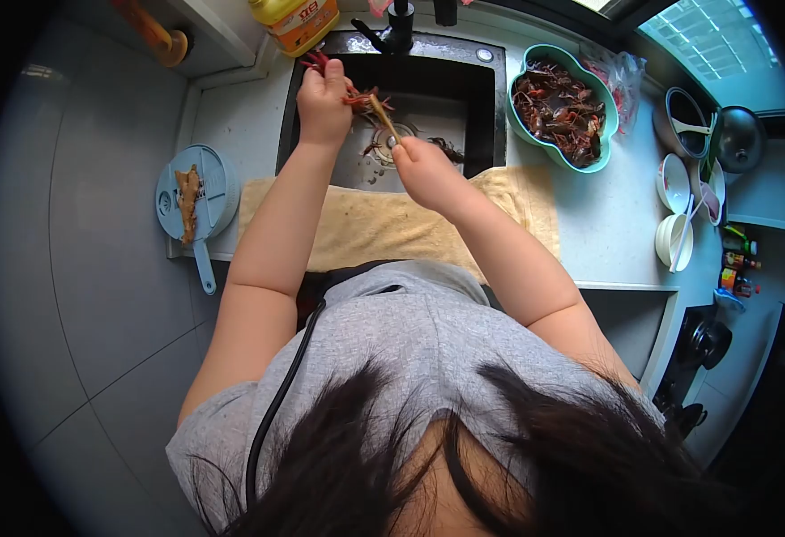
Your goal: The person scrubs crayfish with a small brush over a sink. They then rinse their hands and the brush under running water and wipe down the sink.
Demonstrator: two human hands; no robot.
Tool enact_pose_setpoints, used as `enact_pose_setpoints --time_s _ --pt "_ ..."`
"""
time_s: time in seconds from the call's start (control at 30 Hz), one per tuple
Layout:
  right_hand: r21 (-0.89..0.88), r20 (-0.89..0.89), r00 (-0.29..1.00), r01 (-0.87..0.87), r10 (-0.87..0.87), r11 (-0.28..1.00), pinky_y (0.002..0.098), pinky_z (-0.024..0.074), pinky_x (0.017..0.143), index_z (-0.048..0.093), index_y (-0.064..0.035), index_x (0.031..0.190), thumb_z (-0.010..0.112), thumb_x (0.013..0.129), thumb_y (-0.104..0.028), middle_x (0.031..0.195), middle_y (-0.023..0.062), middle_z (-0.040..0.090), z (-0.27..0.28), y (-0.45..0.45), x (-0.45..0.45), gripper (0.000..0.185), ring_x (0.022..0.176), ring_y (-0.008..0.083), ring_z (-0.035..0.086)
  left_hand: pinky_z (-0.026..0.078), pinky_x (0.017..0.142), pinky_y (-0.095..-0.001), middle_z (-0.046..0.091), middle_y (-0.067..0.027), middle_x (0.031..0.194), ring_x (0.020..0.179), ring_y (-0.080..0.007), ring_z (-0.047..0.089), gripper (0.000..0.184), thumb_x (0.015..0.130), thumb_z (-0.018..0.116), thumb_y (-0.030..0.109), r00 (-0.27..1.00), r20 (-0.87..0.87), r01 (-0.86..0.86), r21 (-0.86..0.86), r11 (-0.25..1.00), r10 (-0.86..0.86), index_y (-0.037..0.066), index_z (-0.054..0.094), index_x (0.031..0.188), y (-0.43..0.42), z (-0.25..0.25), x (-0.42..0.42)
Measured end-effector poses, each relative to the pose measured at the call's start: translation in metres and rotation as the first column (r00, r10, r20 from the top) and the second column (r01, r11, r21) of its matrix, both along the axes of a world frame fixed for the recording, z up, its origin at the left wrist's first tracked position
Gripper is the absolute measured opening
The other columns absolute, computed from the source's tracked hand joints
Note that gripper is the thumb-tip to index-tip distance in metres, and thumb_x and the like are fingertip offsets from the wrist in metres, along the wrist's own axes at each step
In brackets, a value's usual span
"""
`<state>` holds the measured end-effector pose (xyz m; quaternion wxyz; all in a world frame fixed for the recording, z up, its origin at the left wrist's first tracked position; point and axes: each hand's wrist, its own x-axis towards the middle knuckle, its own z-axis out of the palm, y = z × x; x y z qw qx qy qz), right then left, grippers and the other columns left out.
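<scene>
Over the black sink (497, 107), my left hand (323, 103) is closed around a red crayfish (370, 97), whose claws stick out above the fist and whose legs show to its right. My right hand (428, 172) grips a slim, light-brown brush (384, 120) by its lower end. The brush's far end touches the crayfish; its bristles cannot be made out. Below the hands, small dark bits lie on the sink floor around the drain (394, 143).
A green bowl (609, 125) of crayfish stands right of the sink, below a black faucet (400, 27). A yellow towel (366, 228) covers the front edge. A yellow jug (296, 25), a blue grater (222, 192) with ginger, and white bowls (673, 240) stand around.
</scene>
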<state>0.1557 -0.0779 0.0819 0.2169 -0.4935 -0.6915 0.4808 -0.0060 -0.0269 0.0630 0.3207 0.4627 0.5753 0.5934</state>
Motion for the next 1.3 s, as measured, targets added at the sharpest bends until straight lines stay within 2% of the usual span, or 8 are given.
enact_pose_setpoints --time_s 0.3,0.47,0.57,0.73,0.83,1.03,1.1,1.3 --pt "0.027 0.069 0.998 -0.011 0.009 1.0 0.0455 0.0408 0.067 0.051 0.0035 0.078 0.039 0.086 -0.02 0.076 0.0251 0.055 0.0 -0.004 -0.002 0.027 0.076 0.0407 0.053 0.042 0.048 -0.0261 0.054 -0.0046 0.061 0.05 -0.0109 0.051 0.034 0.089 0.045 0.032 0.958 0.284 -0.046 0.004 0.999 0.043 0.002 0.046 0.073 0.006 -0.017 -0.005" --pt "-0.048 0.048 0.999 -0.017 0.019 0.999 0.0453 0.0413 0.068 0.05 0.0038 0.078 0.04 0.085 -0.019 0.076 0.0258 0.055 0.01 0.009 0.0 0.026 0.076 0.0413 0.053 0.041 0.05 -0.0271 0.053 -0.006 0.059 0.053 -0.0137 0.052 0.033 0.089 0.045 0.03 0.978 -0.208 0.021 0.013 1.0 -0.018 0.002 0.045 0.072 -0.008 -0.022 0.015" --pt "0.085 0.093 0.996 -0.026 0.018 0.996 0.0453 0.0412 0.066 0.051 0.0041 0.077 0.039 0.085 -0.018 0.075 0.0253 0.055 0.007 -0.002 -0.002 0.026 0.074 0.041 0.053 0.04 0.044 -0.0238 0.052 -0.0038 0.063 0.047 -0.0096 0.049 0.031 0.091 0.042 0.031 0.988 0.131 0.091 -0.03 0.995 -0.087 0.004 0.046 0.074 0.006 -0.027 -0.007" --pt "0.007 0.099 0.994 -0.038 0.037 0.999 0.0451 0.0413 0.068 0.051 0.0042 0.08 0.039 0.086 -0.019 0.077 0.0252 0.055 0.01 0.004 -0.003 0.026 0.076 0.0411 0.052 0.045 0.046 -0.0229 0.053 -0.0051 0.065 0.049 -0.0108 0.053 0.03 0.091 0.04 0.031 0.982 -0.179 0.054 0.001 0.999 -0.053 0.005 0.042 0.077 -0.004 -0.032 0.01" --pt "0.082 0.108 0.993 -0.056 0.047 0.995 0.0449 0.0414 0.067 0.051 0.0041 0.078 0.038 0.086 -0.018 0.075 0.0248 0.055 0.007 -0.003 -0.004 0.027 0.074 0.0407 0.053 0.042 0.044 -0.0226 0.049 -0.0019 0.063 0.047 -0.0094 0.047 0.03 0.091 0.04 0.032 0.988 0.1 0.118 -0.039 0.992 -0.114 0.005 0.042 0.078 0.001 -0.024 0.002" --pt "-0.082 0.063 0.997 -0.039 0.044 0.996 0.0436 0.042 0.068 0.053 0.0029 0.082 0.039 0.086 -0.02 0.078 0.0238 0.056 0.002 0.009 -0.003 0.027 0.076 0.0392 0.054 0.04 0.045 -0.0228 0.046 0.0008 0.061 0.049 -0.0069 0.044 0.028 0.091 0.041 0.031 0.992 -0.039 0.12 -0.002 0.993 -0.12 0.007 0.044 0.078 -0.001 -0.016 0.005" --pt "0.05 0.073 0.996 -0.057 0.053 0.997 0.0435 0.042 0.067 0.053 0.0035 0.08 0.038 0.086 -0.02 0.075 0.0227 0.056 -0.001 0.002 -0.004 0.028 0.074 0.0389 0.054 0.039 0.046 -0.0221 0.046 0.0016 0.063 0.052 -0.0055 0.044 0.028 0.091 0.041 0.031 0.922 0.371 0.156 -0.089 0.984 -0.112 0.006 0.046 0.079 -0.001 -0.007 -0.002" --pt "-0.112 0.051 0.998 -0.038 0.044 0.993 0.0441 0.0414 0.068 0.051 0.0044 0.082 0.039 0.086 -0.02 0.08 0.0244 0.056 0.002 0.011 -0.002 0.028 0.077 0.0398 0.053 0.038 0.046 -0.0218 0.045 -0.0017 0.061 0.05 -0.0083 0.043 0.026 0.091 0.04 0.032 0.995 0.027 0.096 -0.077 0.992 -0.094 0.008 0.042 0.081 0.0 -0.032 0.01"
